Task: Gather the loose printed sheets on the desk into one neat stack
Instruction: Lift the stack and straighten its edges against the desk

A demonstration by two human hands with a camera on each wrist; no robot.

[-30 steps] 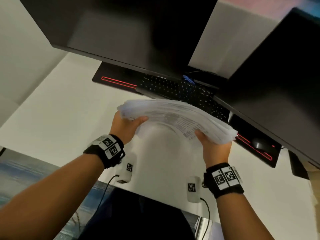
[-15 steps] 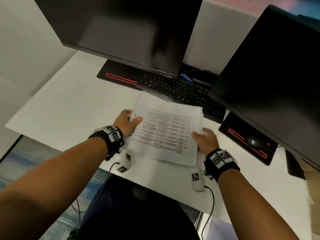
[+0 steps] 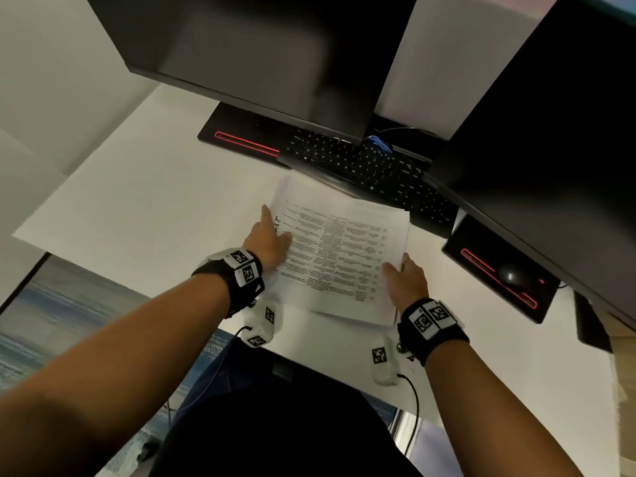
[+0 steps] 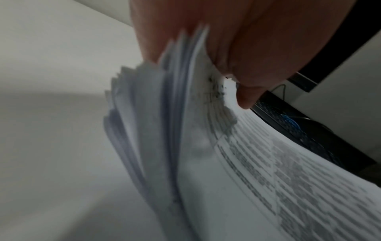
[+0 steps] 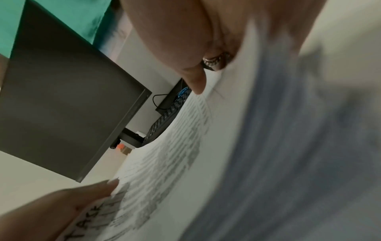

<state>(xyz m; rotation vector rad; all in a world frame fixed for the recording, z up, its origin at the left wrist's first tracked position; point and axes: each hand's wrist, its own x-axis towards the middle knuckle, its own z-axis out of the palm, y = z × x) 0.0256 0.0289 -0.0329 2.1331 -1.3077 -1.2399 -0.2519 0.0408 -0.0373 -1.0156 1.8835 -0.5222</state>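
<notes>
The stack of printed sheets (image 3: pixel 339 249) lies on the white desk (image 3: pixel 137 218) in front of the keyboard, with its edges still slightly fanned. My left hand (image 3: pixel 272 235) holds the stack's left edge. Its thumb (image 4: pixel 245 96) lies on the top page and its fingers run along the side of the fanned edges (image 4: pixel 156 114). My right hand (image 3: pixel 401 270) holds the near right edge. Its thumb (image 5: pixel 195 81) presses the printed top sheet (image 5: pixel 169 146), and its other fingers are tucked under the edge of the paper.
A black keyboard (image 3: pixel 371 166) sits just behind the stack, under two dark monitors (image 3: pixel 275 63) (image 3: pixel 550 132). A mouse (image 3: pixel 511 275) rests on a black pad with a red stripe at the right. The desk's front edge is close below my wrists.
The stack was held up and bowed between both hands a second ago. It has come down flat onto the desk, and both hands moved down with it.
</notes>
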